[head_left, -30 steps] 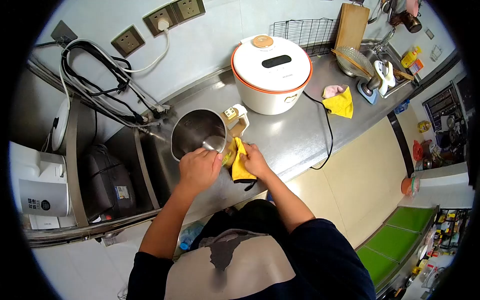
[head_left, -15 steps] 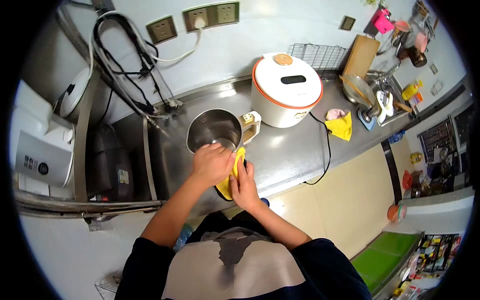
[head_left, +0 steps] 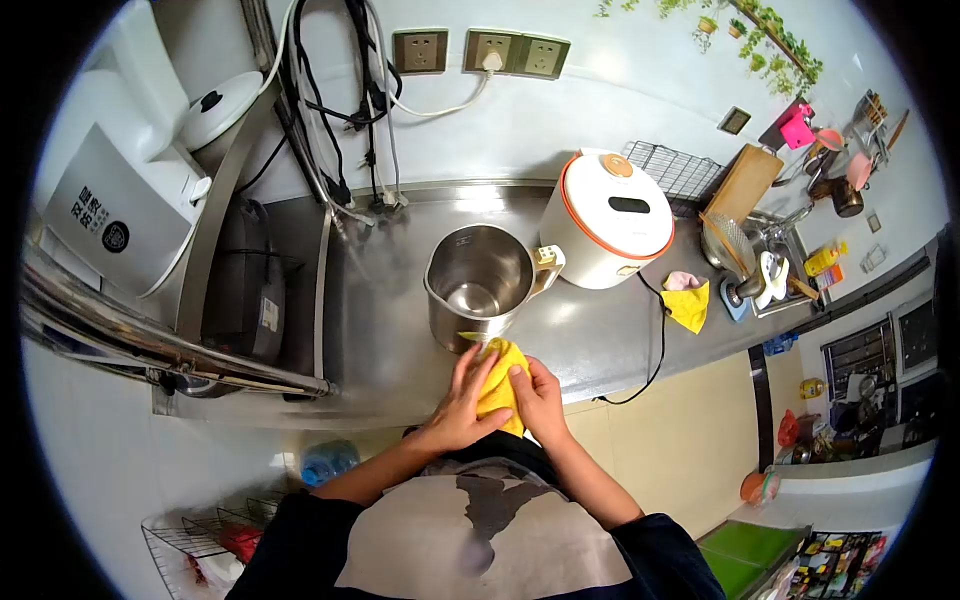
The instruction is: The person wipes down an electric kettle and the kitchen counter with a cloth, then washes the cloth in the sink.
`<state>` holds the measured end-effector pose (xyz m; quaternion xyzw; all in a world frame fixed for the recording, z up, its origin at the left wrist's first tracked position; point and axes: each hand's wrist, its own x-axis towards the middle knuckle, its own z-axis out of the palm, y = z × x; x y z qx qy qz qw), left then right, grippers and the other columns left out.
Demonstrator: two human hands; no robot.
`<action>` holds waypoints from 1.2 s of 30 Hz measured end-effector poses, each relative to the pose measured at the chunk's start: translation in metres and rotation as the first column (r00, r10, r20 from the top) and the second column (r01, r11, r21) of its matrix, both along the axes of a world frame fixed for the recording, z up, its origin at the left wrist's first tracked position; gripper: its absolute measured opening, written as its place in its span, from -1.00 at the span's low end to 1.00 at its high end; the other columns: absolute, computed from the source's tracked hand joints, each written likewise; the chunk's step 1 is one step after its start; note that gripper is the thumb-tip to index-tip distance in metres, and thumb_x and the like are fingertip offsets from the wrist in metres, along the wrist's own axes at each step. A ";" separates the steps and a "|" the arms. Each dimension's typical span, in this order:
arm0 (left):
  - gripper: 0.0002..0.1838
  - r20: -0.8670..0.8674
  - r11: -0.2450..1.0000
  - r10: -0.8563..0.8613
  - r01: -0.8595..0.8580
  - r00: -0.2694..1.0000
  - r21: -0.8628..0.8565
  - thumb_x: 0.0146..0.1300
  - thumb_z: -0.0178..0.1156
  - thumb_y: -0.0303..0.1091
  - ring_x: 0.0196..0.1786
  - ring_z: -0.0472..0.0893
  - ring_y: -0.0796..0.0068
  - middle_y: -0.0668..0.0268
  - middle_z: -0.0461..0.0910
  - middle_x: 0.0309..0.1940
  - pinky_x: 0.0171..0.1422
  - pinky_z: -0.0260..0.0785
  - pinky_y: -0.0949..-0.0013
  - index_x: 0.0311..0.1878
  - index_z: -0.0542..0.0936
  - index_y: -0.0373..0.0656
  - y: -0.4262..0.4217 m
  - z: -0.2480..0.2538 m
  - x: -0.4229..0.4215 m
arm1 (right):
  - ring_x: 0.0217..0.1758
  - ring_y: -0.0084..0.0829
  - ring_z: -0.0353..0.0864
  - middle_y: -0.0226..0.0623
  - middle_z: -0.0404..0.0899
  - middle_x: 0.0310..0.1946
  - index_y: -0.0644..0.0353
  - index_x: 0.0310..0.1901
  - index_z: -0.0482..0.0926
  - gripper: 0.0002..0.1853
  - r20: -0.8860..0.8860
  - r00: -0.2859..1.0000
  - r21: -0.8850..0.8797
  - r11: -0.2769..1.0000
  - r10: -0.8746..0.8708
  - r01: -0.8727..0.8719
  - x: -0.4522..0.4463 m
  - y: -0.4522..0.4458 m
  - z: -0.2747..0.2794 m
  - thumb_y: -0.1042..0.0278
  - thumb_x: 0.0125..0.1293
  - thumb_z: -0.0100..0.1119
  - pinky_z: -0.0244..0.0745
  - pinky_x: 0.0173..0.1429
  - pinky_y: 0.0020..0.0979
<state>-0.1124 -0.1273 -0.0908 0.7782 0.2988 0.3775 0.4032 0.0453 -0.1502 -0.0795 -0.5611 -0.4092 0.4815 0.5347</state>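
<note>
- The left hand (head_left: 460, 410) has its fingers slightly spread and bent along the near-left side of a yellow cloth (head_left: 507, 375), its thumb lying low across the fabric, so it has a loose hold.
- The right hand (head_left: 541, 400) pinches the same cloth from the other side, thumb on top; its remaining fingers are partly hidden, so how tightly they curl cannot be told.
- The cloth is bunched between the 2 hands, in front of a stainless-steel jug (head_left: 477, 290); whether the left fingertips touch the jug's lower wall is unclear.
- Half a second ago the left hand covered the jug's near rim; now that rim is bare and both hands meet on the cloth. The work seems to have shifted from the jug to handling the cloth itself.
- The jug stands upright and lidless on the steel counter (head_left: 375, 335), its pale handle (head_left: 547, 267) pointing toward a white rice cooker (head_left: 605, 235) with an orange band.
- Right of the cooker lie a black cord (head_left: 661, 352) and a second yellow cloth (head_left: 690, 307) with a pink patch.
- Farther back are a wire rack (head_left: 672, 170) and a wooden cutting board (head_left: 746, 183).
</note>
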 end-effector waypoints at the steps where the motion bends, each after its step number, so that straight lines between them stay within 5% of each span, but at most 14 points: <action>1: -0.16 0.088 0.985 0.020 -0.005 0.996 -0.172 0.22 0.29 -0.22 0.46 0.13 -0.08 -0.12 0.11 0.38 0.52 -0.01 0.09 0.49 0.11 -0.16 -0.002 -0.002 0.000 | -0.23 -0.49 0.59 -0.16 0.65 -0.27 0.33 0.07 0.52 -0.66 0.009 1.000 0.002 1.000 0.008 -0.008 0.002 0.002 0.008 0.23 0.45 0.06 0.50 -0.07 -0.45; 2: -0.21 0.183 0.941 0.034 0.030 0.983 -0.337 0.21 0.28 -0.33 0.37 0.31 -0.02 -0.12 0.26 0.31 0.45 0.14 0.18 0.46 0.15 -0.25 -0.003 -0.004 0.000 | -0.22 -0.41 0.62 -0.12 0.65 -0.26 0.30 0.10 0.51 -0.64 0.231 0.968 0.020 0.994 0.098 -0.106 0.006 0.003 0.019 0.20 0.45 0.06 0.51 -0.06 -0.42; 4: -0.25 0.124 0.942 0.064 -0.019 0.990 -0.336 0.21 0.27 -0.35 0.31 0.39 0.04 -0.09 0.33 0.26 0.40 0.21 0.21 0.44 0.19 -0.27 -0.005 -0.029 -0.011 | -0.21 -0.21 0.67 0.01 0.64 -0.24 0.21 0.17 0.50 -0.60 0.576 0.802 0.008 0.980 0.157 -0.198 0.016 0.010 0.039 0.12 0.46 0.03 0.53 -0.06 -0.32; 6: -0.37 0.004 0.934 0.147 -0.137 0.989 -0.330 0.22 0.24 -0.39 0.16 0.54 0.16 0.00 0.51 0.13 0.26 0.36 0.25 0.35 0.31 -0.33 -0.008 -0.040 -0.023 | -0.21 -0.23 0.67 0.02 0.65 -0.20 0.25 0.18 0.49 -0.57 0.544 0.833 -0.085 0.995 0.098 -0.061 0.037 0.027 0.046 0.13 0.45 0.05 0.53 -0.07 -0.31; 10: -0.43 0.096 0.811 0.429 -0.337 0.898 -0.478 0.22 0.27 -0.38 0.08 0.58 0.25 0.08 0.58 0.02 0.20 0.39 0.30 0.27 0.37 -0.33 -0.015 -0.083 -0.033 | 0.01 -0.33 0.63 -0.06 0.62 0.01 0.28 0.26 0.42 -0.53 0.685 0.718 0.214 0.976 -0.125 -0.034 0.081 0.083 0.059 0.13 0.47 0.03 0.51 0.07 -0.35; 14: -0.51 0.208 0.711 0.536 -0.304 0.819 -0.634 0.27 0.23 -0.43 0.03 0.58 0.46 0.22 0.59 0.01 0.16 0.41 0.39 0.25 0.40 -0.32 -0.016 -0.057 -0.036 | 0.01 -0.14 0.61 0.05 0.61 -0.01 0.34 0.17 0.47 -0.51 0.731 0.630 0.401 0.912 -0.261 -0.088 0.106 0.148 0.035 0.06 0.44 0.03 0.46 0.13 -0.28; 17: -0.52 0.192 0.714 0.581 -0.382 0.791 -0.587 0.28 0.23 -0.43 0.03 0.57 0.47 0.23 0.59 0.01 0.15 0.41 0.40 0.24 0.40 -0.32 -0.014 -0.060 -0.042 | 0.08 -0.12 0.57 0.07 0.59 0.02 0.34 0.17 0.48 -0.46 0.756 0.638 0.314 0.936 -0.145 -0.159 0.111 0.165 0.021 -0.03 0.45 -0.03 0.40 0.21 -0.28; 19: -0.52 0.226 0.681 0.620 -0.372 0.752 -0.630 0.28 0.25 -0.41 0.04 0.56 0.46 0.22 0.58 0.01 0.15 0.40 0.41 0.23 0.40 -0.33 -0.013 -0.057 -0.045 | 0.02 -0.13 0.59 0.03 0.61 -0.05 0.34 0.10 0.50 -0.45 0.554 0.824 0.022 0.987 0.122 -0.161 0.107 0.162 0.022 -0.08 0.46 -0.08 0.42 0.16 -0.27; 21: -0.51 0.181 0.643 0.678 -0.454 0.713 -0.617 0.28 0.26 -0.39 0.04 0.56 0.45 0.21 0.58 0.00 0.16 0.39 0.40 0.23 0.40 -0.33 -0.010 -0.058 -0.051 | -0.05 -0.18 0.60 -0.01 0.61 -0.13 0.35 0.02 0.52 -0.48 0.593 0.795 0.022 0.985 0.126 -0.173 0.109 0.152 0.022 -0.05 0.46 -0.08 0.43 0.09 -0.28; 23: -0.48 0.205 0.612 0.703 -0.432 0.681 -0.662 0.27 0.28 -0.35 0.06 0.54 0.42 0.19 0.56 0.03 0.19 0.37 0.38 0.24 0.38 -0.33 -0.007 -0.041 -0.052 | -0.11 -0.23 0.60 -0.03 0.62 -0.21 0.36 -0.07 0.51 -0.50 0.615 0.783 0.075 0.982 0.091 -0.173 0.109 0.132 0.020 -0.04 0.46 -0.08 0.44 0.03 -0.30; 25: -0.44 0.072 0.591 0.735 -0.585 0.675 -0.556 0.26 0.29 -0.33 0.09 0.54 0.39 0.17 0.53 0.07 0.20 0.37 0.36 0.26 0.36 -0.33 0.000 -0.036 -0.053 | -0.14 -0.24 0.60 -0.01 0.61 -0.25 0.38 -0.10 0.51 -0.50 0.662 0.742 0.072 0.976 0.107 -0.205 0.109 0.118 0.021 -0.04 0.46 -0.07 0.44 0.00 -0.31; 28: -0.39 0.133 0.597 0.742 -0.556 0.657 -0.578 0.21 0.33 -0.35 0.15 0.51 0.36 0.14 0.51 0.11 0.26 0.34 0.35 0.28 0.34 -0.32 0.015 -0.029 -0.049 | -0.30 -0.26 0.59 -0.06 0.60 -0.39 0.40 -0.17 0.51 -0.49 0.604 0.797 0.101 0.992 -0.005 -0.071 0.105 0.103 0.009 -0.05 0.43 -0.02 0.46 -0.12 -0.30; 33: -0.35 0.167 0.598 0.741 -0.526 0.650 -0.605 0.17 0.35 -0.40 0.19 0.50 0.32 0.10 0.48 0.16 0.29 0.32 0.33 0.30 0.32 -0.30 0.043 -0.037 -0.040 | -0.34 -0.36 0.54 -0.10 0.60 -0.43 0.38 -0.22 0.53 -0.54 0.582 0.808 0.114 0.993 -0.093 0.033 0.098 0.071 0.000 0.00 0.41 0.04 0.44 -0.18 -0.33; 36: -0.15 0.221 0.662 0.700 -0.500 0.680 -0.559 0.11 0.40 -0.43 0.23 0.48 0.29 0.05 0.42 0.22 0.30 0.34 0.30 0.42 0.14 -0.25 0.050 -0.031 -0.024 | -0.29 -0.37 0.57 -0.13 0.63 -0.38 0.38 -0.13 0.53 -0.60 0.582 0.804 0.096 0.992 -0.122 0.081 0.096 0.063 0.005 0.09 0.39 0.10 0.47 -0.14 -0.36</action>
